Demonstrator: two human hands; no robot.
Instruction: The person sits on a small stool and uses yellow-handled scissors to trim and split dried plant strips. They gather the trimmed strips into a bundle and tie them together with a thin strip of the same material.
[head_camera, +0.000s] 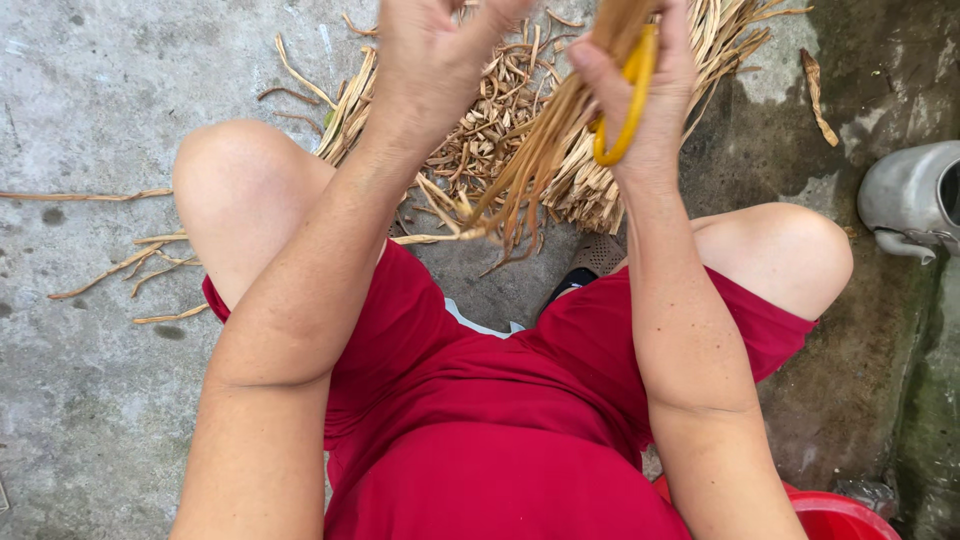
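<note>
Bundle of dried straw strips (545, 150) gripped in right hand (640, 95) w/ yellow band (625, 110), held above pile (480, 140) on concrete floor (90, 100). Left hand (430, 60) fingers pinched at strands near top. Risk: strands slipped loose if band snagged.

Bare concrete floor (90, 90) lies open to the left, crossed only by a few stray dry strips (130, 265); ahead, the heap of dried pods (480, 130) fills the ground between the knees; a grey metal kettle (915, 200) blocks the right edge; a red tub (840, 515) sits low right.
</note>
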